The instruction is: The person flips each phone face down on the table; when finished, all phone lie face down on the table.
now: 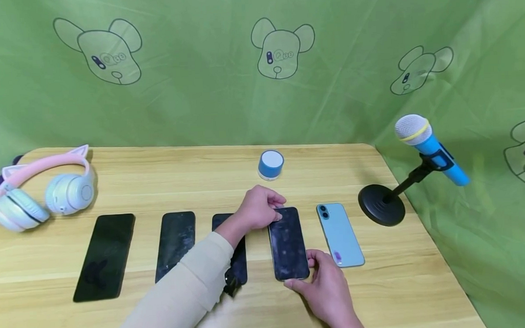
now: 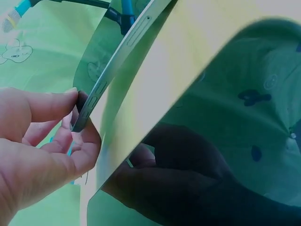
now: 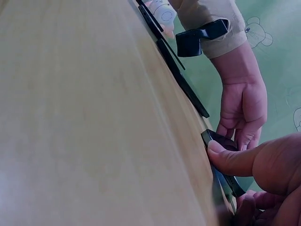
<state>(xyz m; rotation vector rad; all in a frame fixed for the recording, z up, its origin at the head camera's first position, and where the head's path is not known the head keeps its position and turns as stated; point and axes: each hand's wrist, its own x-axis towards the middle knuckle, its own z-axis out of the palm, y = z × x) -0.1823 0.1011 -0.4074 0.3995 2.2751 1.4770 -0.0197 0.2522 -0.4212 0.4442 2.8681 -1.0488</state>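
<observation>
A dark-screened smartphone [image 1: 289,243] lies face up between my two hands. My left hand [image 1: 257,208] pinches its top end, thumb on the screen side and fingers behind, as the left wrist view shows around the phone's edge [image 2: 106,77]. At the lower end my right hand [image 1: 324,289] grips it, thumb on the bottom edge and fingers along the right side. In the right wrist view the right thumb [image 3: 230,160] presses the phone's near end. Partly under my left forearm lies another dark phone [image 1: 238,260]. A light blue phone [image 1: 341,235] rests back up to the right.
Further left lie a dark phone [image 1: 174,241] and a larger black phone [image 1: 105,257]. Pink-and-white cat-ear headphones [image 1: 48,188] sit at the far left. A blue-and-white round container [image 1: 271,164] stands behind. At the right is a blue microphone [image 1: 433,149] on a black stand [image 1: 382,205].
</observation>
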